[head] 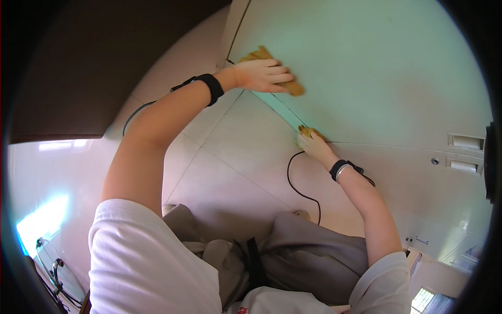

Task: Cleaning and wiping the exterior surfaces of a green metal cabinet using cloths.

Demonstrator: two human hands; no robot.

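Note:
My left hand [264, 75] lies over a mustard-yellow cloth [296, 88], pressing it to the pale green cabinet door [361, 74] near one of its corners. The cloth sticks out on both sides of the fingers. Lower and to the right, my right hand [315, 146] grips a second yellow cloth [311, 131] at the door's edge, beside a narrow green strip [280, 108] along the floor. Much of this cloth is hidden by the fingers. Each wrist wears a black strap with a cable, and a silvery bracelet [343, 171] sits on the right one.
Pale floor tiles [219, 172] lie between my arms. A black cable [289, 172] curves across them near my knee. A large dark brown panel [70, 78] stands at upper left. Two recessed handles [466, 142] and a round lock [435, 161] are on the right. Cables [57, 274] hang at lower left.

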